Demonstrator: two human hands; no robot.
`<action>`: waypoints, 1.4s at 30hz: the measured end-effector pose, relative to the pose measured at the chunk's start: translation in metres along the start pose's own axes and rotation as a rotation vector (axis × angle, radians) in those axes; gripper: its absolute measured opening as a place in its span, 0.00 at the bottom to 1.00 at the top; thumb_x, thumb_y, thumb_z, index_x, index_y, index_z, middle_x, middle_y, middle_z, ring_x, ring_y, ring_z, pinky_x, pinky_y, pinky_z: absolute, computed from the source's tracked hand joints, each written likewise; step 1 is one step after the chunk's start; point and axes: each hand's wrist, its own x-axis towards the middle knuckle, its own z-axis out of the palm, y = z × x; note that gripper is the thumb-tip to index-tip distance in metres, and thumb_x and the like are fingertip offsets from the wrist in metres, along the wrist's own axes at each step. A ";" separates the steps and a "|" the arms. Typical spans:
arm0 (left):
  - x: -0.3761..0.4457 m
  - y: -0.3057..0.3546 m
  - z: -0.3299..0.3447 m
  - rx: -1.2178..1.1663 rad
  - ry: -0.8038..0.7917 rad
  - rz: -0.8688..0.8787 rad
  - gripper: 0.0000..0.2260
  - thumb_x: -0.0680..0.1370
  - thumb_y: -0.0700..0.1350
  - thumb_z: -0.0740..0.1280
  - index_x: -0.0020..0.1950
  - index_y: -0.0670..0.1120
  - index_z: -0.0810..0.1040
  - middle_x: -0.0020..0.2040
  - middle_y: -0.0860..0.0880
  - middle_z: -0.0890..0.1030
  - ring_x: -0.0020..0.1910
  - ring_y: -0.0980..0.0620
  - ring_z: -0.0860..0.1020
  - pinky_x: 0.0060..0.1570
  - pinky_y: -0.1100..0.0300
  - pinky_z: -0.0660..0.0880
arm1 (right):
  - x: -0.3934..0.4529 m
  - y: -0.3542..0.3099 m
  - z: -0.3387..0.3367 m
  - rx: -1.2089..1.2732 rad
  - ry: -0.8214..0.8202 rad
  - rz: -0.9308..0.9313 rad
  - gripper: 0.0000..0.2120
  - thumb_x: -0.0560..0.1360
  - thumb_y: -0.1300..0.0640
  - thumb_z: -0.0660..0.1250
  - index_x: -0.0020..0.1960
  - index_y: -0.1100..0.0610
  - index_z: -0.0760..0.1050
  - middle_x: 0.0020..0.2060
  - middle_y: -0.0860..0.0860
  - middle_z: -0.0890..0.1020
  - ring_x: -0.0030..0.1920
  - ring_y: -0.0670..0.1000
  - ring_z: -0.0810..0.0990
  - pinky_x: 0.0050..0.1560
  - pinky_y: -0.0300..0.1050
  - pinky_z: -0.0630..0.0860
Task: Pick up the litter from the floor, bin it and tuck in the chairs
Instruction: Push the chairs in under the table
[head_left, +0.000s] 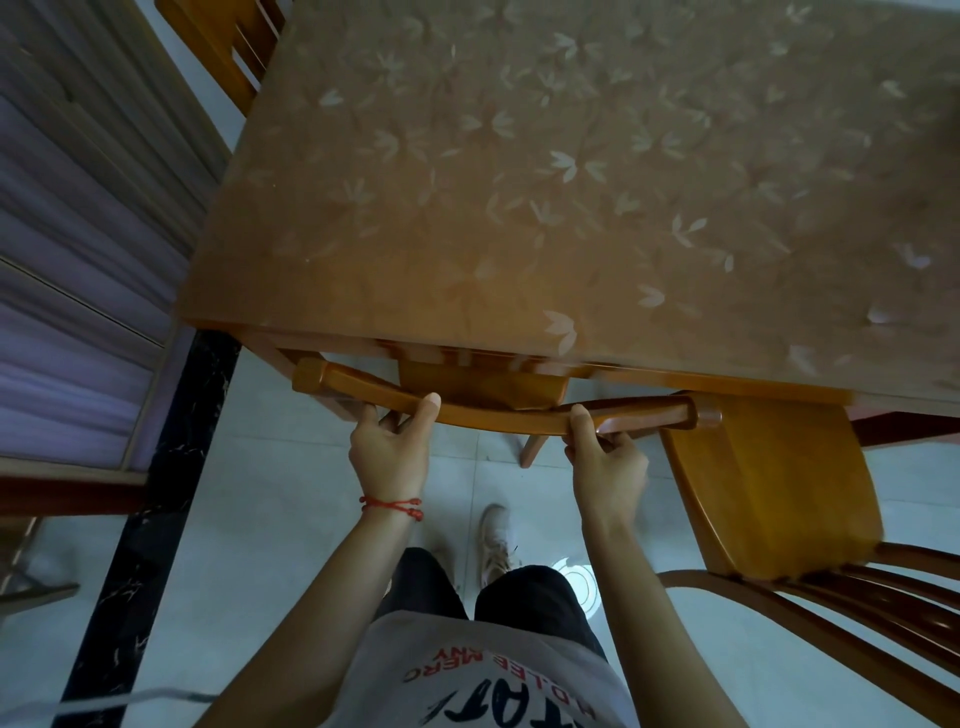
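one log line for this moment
step: tucking chair | left hand: grips chair top rail | right hand: grips rail | seat: under table

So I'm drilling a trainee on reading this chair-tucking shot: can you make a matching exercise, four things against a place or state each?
Things:
1. left hand
2. chair on the right
3. red string bracelet
4. table

Places or states:
A. covered with a flower-patterned sheet
B. not yet tucked, seat out from the table
C. grips the top rail of the near chair
D. round the left wrist

Pairs: 1-C, 2-B, 3-D, 4-A
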 end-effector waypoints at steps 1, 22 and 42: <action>0.000 0.000 0.000 0.008 0.002 0.001 0.14 0.70 0.47 0.72 0.51 0.40 0.78 0.42 0.48 0.82 0.40 0.62 0.78 0.41 0.71 0.71 | 0.000 0.000 0.000 0.002 0.001 0.000 0.14 0.72 0.44 0.66 0.39 0.55 0.77 0.26 0.43 0.80 0.29 0.44 0.80 0.33 0.35 0.76; 0.009 0.004 -0.006 0.010 0.021 -0.033 0.14 0.70 0.45 0.71 0.50 0.37 0.76 0.46 0.42 0.82 0.44 0.49 0.80 0.45 0.60 0.75 | -0.008 -0.006 0.006 -0.005 -0.023 0.030 0.14 0.70 0.47 0.67 0.31 0.55 0.75 0.28 0.53 0.81 0.35 0.56 0.82 0.43 0.57 0.80; 0.003 0.000 -0.004 0.063 0.017 0.033 0.12 0.71 0.45 0.71 0.46 0.37 0.76 0.38 0.48 0.81 0.36 0.63 0.77 0.36 0.73 0.70 | -0.004 0.001 0.005 0.008 0.013 0.002 0.13 0.71 0.48 0.67 0.33 0.55 0.75 0.26 0.48 0.79 0.34 0.53 0.82 0.41 0.50 0.79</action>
